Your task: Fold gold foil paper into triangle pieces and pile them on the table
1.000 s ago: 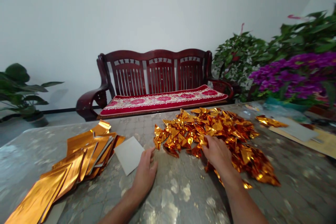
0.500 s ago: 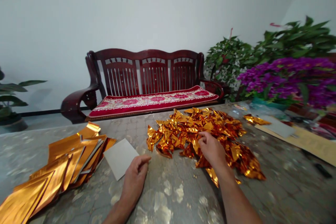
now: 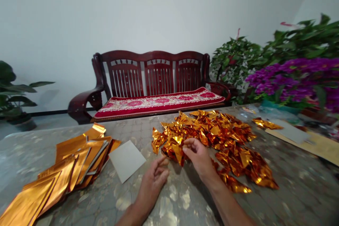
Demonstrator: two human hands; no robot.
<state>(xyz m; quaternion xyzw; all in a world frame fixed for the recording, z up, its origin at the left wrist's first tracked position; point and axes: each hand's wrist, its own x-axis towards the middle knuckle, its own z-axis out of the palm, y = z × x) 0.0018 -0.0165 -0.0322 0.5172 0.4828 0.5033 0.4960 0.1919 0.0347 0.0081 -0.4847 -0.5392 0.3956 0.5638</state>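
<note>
A heap of crumpled, folded gold foil pieces [image 3: 209,127] lies on the patterned tabletop. My right hand [image 3: 197,157] is closed at the near left side of the heap, pinching a folded gold foil piece [image 3: 177,151] between thumb and fingertips. Close below that piece is my left hand [image 3: 153,178], its fingers half curled and apart, with nothing visible in them; whether a fingertip touches the foil I cannot tell. Left of it, a pale square card [image 3: 127,160] lies flat. Further left, flat gold foil sheets [image 3: 66,167] are fanned out in an overlapping stack.
The table [image 3: 103,201] has a glossy patterned cover. On its right are a tan sheet [image 3: 323,150], a grey card [image 3: 292,131] and purple flowers [image 3: 293,77]. Behind the table stands a dark wooden bench [image 3: 156,77] with a red patterned seat cover [image 3: 161,101]. Potted plants flank it.
My right hand has moved left and toward me, and now pinches a foil piece at the heap's edge. My left hand has shifted right, closer to it. The view has turned slightly left.
</note>
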